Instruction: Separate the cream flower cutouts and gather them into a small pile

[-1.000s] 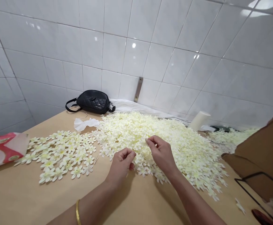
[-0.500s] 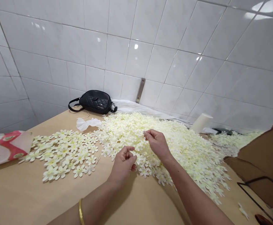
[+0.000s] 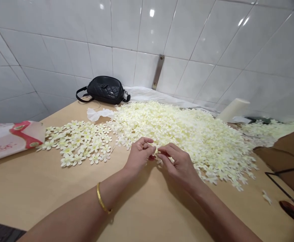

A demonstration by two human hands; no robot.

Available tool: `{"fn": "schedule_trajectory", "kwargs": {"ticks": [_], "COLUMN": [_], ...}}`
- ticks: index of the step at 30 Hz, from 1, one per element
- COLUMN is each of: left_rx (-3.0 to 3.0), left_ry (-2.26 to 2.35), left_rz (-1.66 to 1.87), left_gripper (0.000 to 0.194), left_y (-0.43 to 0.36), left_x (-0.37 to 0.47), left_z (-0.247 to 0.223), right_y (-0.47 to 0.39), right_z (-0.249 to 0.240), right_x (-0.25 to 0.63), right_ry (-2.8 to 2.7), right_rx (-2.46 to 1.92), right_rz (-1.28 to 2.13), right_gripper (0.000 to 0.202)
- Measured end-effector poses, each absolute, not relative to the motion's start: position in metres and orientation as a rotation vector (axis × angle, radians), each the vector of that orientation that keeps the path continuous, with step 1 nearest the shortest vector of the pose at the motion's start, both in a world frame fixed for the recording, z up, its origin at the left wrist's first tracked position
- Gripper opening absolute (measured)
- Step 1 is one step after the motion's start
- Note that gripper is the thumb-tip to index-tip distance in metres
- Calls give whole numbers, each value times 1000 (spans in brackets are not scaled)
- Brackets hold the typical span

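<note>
A small pale yellow-white artificial flower (image 3: 155, 151) is between the fingertips of both hands, just in front of a big heap of the same flowers (image 3: 172, 124). My left hand (image 3: 139, 154) is closed around its edge, thumb against the curled fingers. From the other side my right hand (image 3: 179, 163) meets it in a pinch, thumb and forefinger together at the flower. Much of this flower is hidden by the fingers. To the left, flatter and spread out, lies a group of separate flowers (image 3: 82, 141) on the wooden tabletop (image 3: 91, 188).
A black quilted bag (image 3: 105, 89) stands at the back by the tiled wall, with a crumpled white scrap (image 3: 98, 114) before it. At left lies a red-and-white plastic bag (image 3: 13, 139). Rightward are a white cylinder (image 3: 232, 110), torn cardboard (image 3: 283, 158) and a stray flower (image 3: 266, 197).
My right hand has come back from the heap toward my left hand. Their fingertips now meet at a flower. The view has tilted downward.
</note>
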State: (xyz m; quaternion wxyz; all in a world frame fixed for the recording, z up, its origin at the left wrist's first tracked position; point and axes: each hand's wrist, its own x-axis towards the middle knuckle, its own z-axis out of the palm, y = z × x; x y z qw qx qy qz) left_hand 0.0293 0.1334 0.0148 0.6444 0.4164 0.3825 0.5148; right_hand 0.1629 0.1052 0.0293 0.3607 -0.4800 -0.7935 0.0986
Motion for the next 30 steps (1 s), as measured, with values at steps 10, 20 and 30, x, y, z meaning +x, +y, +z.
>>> {"fn": "schedule_trajectory", "kwargs": {"ticks": [10, 20, 30], "left_rx": [958, 985, 1007], "left_ry": [815, 787, 809], "left_rz": [1036, 1008, 1005], "left_gripper": [23, 31, 20], "left_y": [134, 134, 134], "left_x": [29, 29, 29], "left_z": [13, 10, 13], "right_y": [105, 107, 111], "right_z": [10, 9, 15], "right_x": [172, 174, 179], "right_ry": [-2118, -2022, -1381], "right_rx": [-1288, -1290, -1177], "right_rz": [156, 278, 1218], "right_gripper": [20, 16, 15]}}
